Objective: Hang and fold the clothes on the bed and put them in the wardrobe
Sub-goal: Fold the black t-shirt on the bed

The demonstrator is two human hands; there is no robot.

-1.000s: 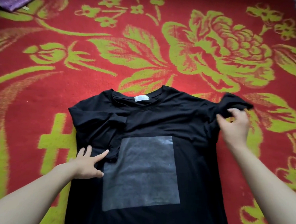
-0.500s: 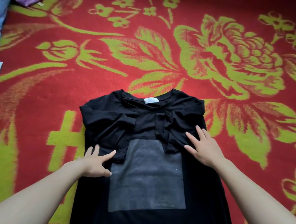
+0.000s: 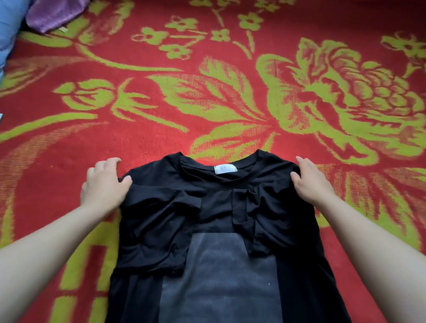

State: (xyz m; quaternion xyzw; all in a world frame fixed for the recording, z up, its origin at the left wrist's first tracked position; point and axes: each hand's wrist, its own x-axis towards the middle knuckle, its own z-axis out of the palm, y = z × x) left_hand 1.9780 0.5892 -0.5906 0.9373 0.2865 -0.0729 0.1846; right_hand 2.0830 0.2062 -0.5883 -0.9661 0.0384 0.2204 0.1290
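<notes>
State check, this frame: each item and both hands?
black T-shirt: flat on the blanket, print up, both sleeves folded in.
left hand: grips the shirt's left shoulder.
right hand: grips its right shoulder.
purple garment: crumpled, unfolded, far left.
</notes>
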